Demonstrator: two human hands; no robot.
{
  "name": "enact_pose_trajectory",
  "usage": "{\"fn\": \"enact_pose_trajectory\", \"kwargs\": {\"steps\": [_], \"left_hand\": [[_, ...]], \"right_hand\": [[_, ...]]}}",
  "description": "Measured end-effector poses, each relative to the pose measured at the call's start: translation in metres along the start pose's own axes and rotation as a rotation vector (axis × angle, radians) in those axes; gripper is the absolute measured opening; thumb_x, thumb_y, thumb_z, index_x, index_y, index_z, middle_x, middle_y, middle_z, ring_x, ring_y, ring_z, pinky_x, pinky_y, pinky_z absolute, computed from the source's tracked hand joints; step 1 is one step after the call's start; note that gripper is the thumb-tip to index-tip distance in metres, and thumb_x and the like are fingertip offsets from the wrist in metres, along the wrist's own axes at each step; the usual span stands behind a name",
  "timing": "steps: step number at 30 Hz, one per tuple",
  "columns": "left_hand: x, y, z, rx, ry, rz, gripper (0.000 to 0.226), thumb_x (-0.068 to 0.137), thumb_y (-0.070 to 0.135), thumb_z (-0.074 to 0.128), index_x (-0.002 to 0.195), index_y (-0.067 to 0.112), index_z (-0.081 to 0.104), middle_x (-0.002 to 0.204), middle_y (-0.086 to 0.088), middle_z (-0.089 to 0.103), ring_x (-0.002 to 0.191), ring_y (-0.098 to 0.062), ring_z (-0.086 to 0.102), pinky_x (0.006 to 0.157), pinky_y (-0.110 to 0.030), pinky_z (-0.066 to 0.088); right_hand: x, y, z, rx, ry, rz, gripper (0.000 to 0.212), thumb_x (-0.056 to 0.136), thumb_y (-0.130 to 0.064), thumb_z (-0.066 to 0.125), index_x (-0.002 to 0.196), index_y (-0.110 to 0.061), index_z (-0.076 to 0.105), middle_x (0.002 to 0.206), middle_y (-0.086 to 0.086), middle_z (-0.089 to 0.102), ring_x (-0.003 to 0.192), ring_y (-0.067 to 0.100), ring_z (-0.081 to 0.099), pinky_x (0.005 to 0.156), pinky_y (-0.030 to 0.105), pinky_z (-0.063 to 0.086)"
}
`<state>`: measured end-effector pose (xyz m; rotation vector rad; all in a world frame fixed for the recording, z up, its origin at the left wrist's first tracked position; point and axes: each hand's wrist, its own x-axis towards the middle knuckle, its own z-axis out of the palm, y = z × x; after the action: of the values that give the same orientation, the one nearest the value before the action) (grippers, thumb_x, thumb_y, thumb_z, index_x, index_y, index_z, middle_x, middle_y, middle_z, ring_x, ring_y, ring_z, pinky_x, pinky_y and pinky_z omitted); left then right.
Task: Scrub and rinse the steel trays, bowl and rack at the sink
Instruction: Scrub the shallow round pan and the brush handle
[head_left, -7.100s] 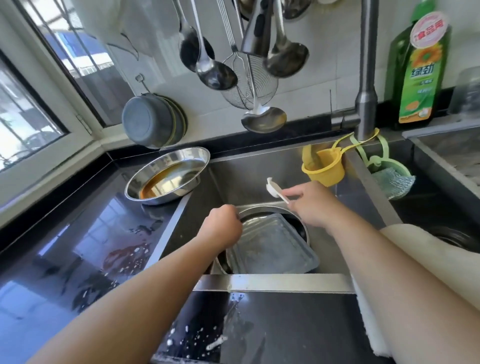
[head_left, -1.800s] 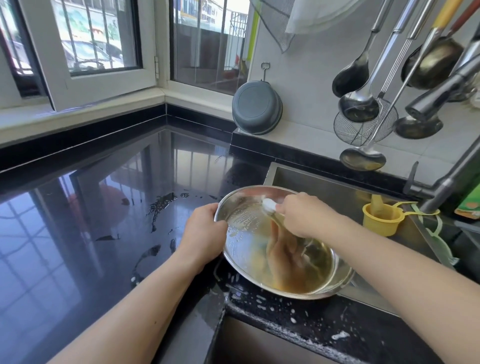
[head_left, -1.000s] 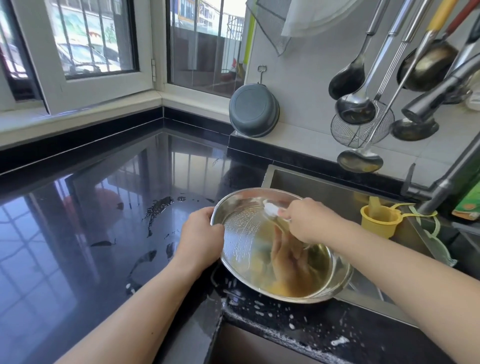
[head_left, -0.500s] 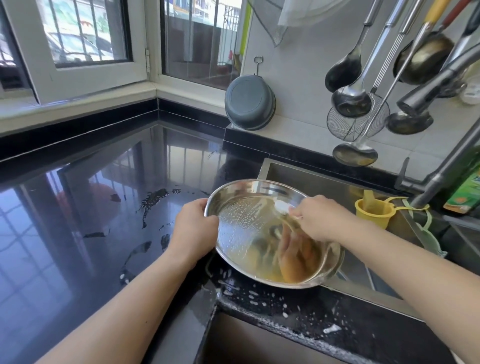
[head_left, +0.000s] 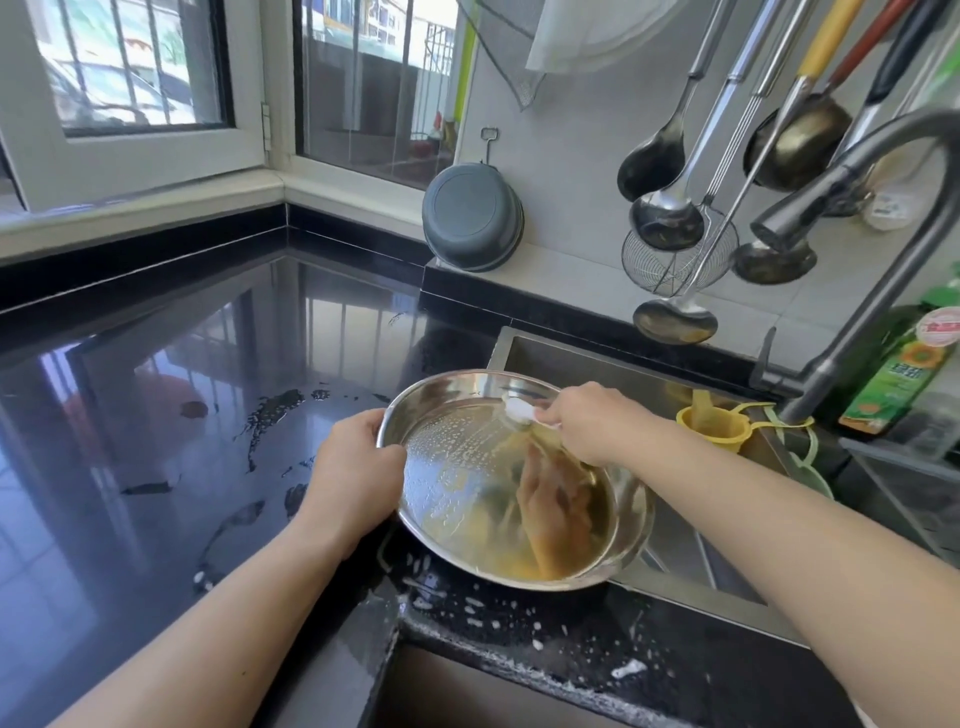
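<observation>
I see the wet black counter (head_left: 156, 415), then the steel bowl (head_left: 467, 467) tilted at the sink's (head_left: 597, 364) corner. My left hand (head_left: 353, 478) grips its rim; my right hand's (head_left: 592, 421) fingers curl round a white brush (head_left: 519, 409) inside it.
</observation>
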<state>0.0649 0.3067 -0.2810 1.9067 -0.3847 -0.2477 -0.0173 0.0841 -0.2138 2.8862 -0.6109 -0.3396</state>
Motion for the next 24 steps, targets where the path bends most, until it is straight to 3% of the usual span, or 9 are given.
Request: {"fn": "enact_pose_trajectory", "kwargs": {"steps": [4,6,8,12,15,17,19,22,24], "left_hand": [[0.001,0.002,0.001,0.011,0.008,-0.002,0.035,0.082,-0.001,0.051,0.091,0.022,0.075,0.081,0.003,0.076,0.083,-0.026,0.073,0.080,-0.048,0.061],[0.002,-0.001,0.002,0.018,0.002,-0.006,0.034,0.082,0.000,0.052,0.092,0.022,0.075,0.081,0.004,0.077,0.085,-0.025,0.073,0.081,-0.047,0.060],[0.002,-0.003,0.002,0.027,-0.008,-0.004,0.034,0.083,-0.001,0.053,0.092,0.023,0.076,0.081,0.006,0.077,0.084,-0.022,0.072,0.081,-0.042,0.060],[0.001,-0.002,0.001,0.030,-0.031,0.006,0.037,0.081,-0.002,0.052,0.089,0.024,0.077,0.079,0.009,0.076,0.083,-0.020,0.072,0.079,-0.038,0.058],[0.001,0.000,-0.001,0.025,-0.025,0.005,0.037,0.081,-0.003,0.050,0.088,0.024,0.076,0.079,0.007,0.076,0.084,-0.023,0.072,0.079,-0.037,0.058],[0.000,0.002,-0.001,0.027,-0.025,0.006,0.037,0.081,-0.003,0.051,0.087,0.024,0.076,0.079,0.006,0.076,0.084,-0.025,0.072,0.079,-0.040,0.058],[-0.001,0.002,-0.001,0.030,-0.023,0.000,0.036,0.081,-0.001,0.051,0.088,0.023,0.076,0.080,0.005,0.076,0.084,-0.025,0.072,0.080,-0.043,0.059],[0.001,0.001,0.001,0.023,-0.005,-0.022,0.030,0.081,0.002,0.052,0.088,0.021,0.075,0.081,0.004,0.076,0.086,-0.025,0.072,0.081,-0.045,0.060],[0.001,0.001,0.002,0.027,-0.003,-0.021,0.029,0.081,0.002,0.052,0.088,0.018,0.075,0.081,0.001,0.076,0.087,-0.028,0.071,0.080,-0.046,0.059]], "right_hand": [[-0.015,0.012,-0.007,-0.144,-0.076,0.097,0.025,0.092,-0.005,0.046,0.110,-0.011,0.063,0.086,0.005,0.053,0.079,0.028,0.059,0.072,0.038,0.054],[-0.021,0.017,-0.011,-0.158,-0.138,0.155,0.013,0.090,-0.004,0.048,0.094,-0.013,0.057,0.078,0.003,0.048,0.076,0.028,0.058,0.069,0.036,0.051],[-0.019,0.019,-0.012,-0.148,-0.136,0.169,0.015,0.086,-0.002,0.049,0.093,-0.011,0.058,0.078,0.004,0.047,0.078,0.030,0.058,0.068,0.036,0.050],[-0.001,0.006,-0.007,-0.012,-0.049,0.096,0.039,0.095,-0.010,0.042,0.126,-0.017,0.063,0.105,0.009,0.058,0.085,0.032,0.054,0.077,0.038,0.050],[0.008,-0.005,-0.004,0.042,0.014,0.067,0.042,0.101,-0.012,0.038,0.135,-0.020,0.061,0.116,0.010,0.062,0.086,0.031,0.054,0.078,0.040,0.052],[0.004,-0.004,-0.001,0.007,0.005,0.059,0.038,0.099,-0.010,0.039,0.129,-0.017,0.062,0.113,0.009,0.061,0.085,0.031,0.054,0.078,0.041,0.053],[-0.007,0.002,-0.002,-0.079,-0.006,0.076,0.020,0.095,-0.010,0.044,0.108,-0.014,0.059,0.104,0.008,0.060,0.082,0.031,0.055,0.075,0.040,0.051],[-0.028,0.009,-0.011,-0.176,-0.157,0.154,0.012,0.093,-0.005,0.048,0.097,-0.014,0.055,0.083,0.003,0.048,0.077,0.027,0.056,0.069,0.036,0.048],[-0.036,0.010,-0.012,-0.167,-0.228,0.193,0.011,0.091,0.000,0.049,0.087,-0.010,0.051,0.080,0.003,0.049,0.070,0.021,0.054,0.063,0.031,0.046]]}}
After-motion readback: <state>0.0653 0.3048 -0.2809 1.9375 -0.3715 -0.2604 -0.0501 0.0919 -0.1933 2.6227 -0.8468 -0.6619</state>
